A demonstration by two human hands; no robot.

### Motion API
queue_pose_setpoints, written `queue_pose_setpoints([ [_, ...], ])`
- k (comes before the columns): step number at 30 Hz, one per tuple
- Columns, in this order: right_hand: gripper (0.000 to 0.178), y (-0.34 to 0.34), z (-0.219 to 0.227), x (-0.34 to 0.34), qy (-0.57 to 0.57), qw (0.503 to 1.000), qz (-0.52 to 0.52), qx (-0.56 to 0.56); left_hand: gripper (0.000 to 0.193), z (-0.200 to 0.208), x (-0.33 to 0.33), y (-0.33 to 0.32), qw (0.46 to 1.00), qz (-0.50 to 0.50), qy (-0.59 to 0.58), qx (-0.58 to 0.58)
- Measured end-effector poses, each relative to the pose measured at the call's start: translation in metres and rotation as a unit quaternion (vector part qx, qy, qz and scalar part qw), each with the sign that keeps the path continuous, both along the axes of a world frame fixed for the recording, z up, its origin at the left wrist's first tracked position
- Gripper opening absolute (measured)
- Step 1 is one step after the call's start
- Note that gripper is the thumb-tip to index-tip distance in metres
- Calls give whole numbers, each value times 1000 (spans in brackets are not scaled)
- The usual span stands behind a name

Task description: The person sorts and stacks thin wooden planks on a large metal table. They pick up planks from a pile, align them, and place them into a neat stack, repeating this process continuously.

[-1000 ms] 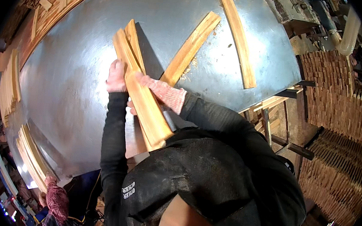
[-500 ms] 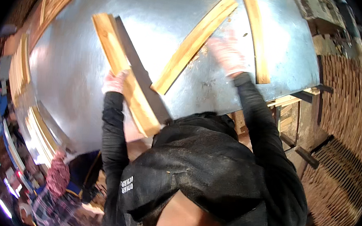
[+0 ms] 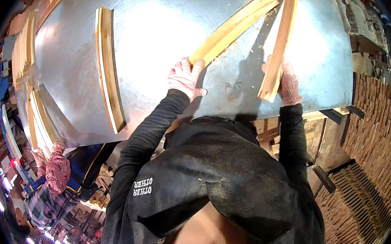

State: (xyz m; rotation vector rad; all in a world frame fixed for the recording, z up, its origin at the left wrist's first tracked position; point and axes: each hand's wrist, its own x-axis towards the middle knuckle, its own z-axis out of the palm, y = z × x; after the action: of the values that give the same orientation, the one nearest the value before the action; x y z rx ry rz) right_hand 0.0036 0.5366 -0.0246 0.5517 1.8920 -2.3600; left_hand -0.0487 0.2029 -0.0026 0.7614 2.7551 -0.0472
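My right hand [image 3: 289, 83], in a pale pinkish work glove, is closed round the lower part of a curved wooden strip [image 3: 283, 36], which slants over the table's right side. Another curved strip [image 3: 236, 25] lies diagonally on the shiny metal tabletop [image 3: 156, 39]. At its near end rests my left hand [image 3: 186, 78], gloved alike, fingers spread and thumb out to the side, fingertips touching the wood. Farther left, a stack of curved strips [image 3: 109, 68] lies with no hand on it.
At the left edge, a co-worker's sleeved arm [image 3: 58, 170] reaches to a stack of strips [image 3: 42, 120]; more strips [image 3: 24, 51] lie beyond. Wood shavings [image 3: 225, 52] dot the tabletop. Tall stacks of wood pieces [image 3: 378, 105] stand at the right, near dark metal bars [image 3: 324, 179].
My left hand has let go of the left wood and moved right to the diagonal strip. My right hand has taken hold of the right strip, which has tilted.
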Motion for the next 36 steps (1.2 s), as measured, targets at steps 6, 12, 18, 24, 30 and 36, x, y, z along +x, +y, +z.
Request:
queue_pose_setpoints([
  [6, 65, -26, 21, 20, -12, 941, -85, -326, 69, -38, -27, -53, 650, 254, -490, 523],
  [12, 65, -60, 27, -1, -8, 942, -71, -327, 55, 18, -4, -24, 299, 240, -667, 640],
  [18, 48, -97, 15, -23, -46, 971, -13, -236, 46, -4, 26, -12, 311, 354, -574, 670],
  [24, 55, -170, -40, -18, -97, 992, 39, 73, 86, 4, 66, 19, 616, 264, -310, 675],
  [30, 52, -169, 14, -24, -79, 976, 134, -152, 71, 45, 68, -92, 644, 317, -197, 667],
  [36, 57, -187, 12, -23, -68, 980, 156, -108, 44, 44, 51, -311, 805, 423, 171, 378],
])
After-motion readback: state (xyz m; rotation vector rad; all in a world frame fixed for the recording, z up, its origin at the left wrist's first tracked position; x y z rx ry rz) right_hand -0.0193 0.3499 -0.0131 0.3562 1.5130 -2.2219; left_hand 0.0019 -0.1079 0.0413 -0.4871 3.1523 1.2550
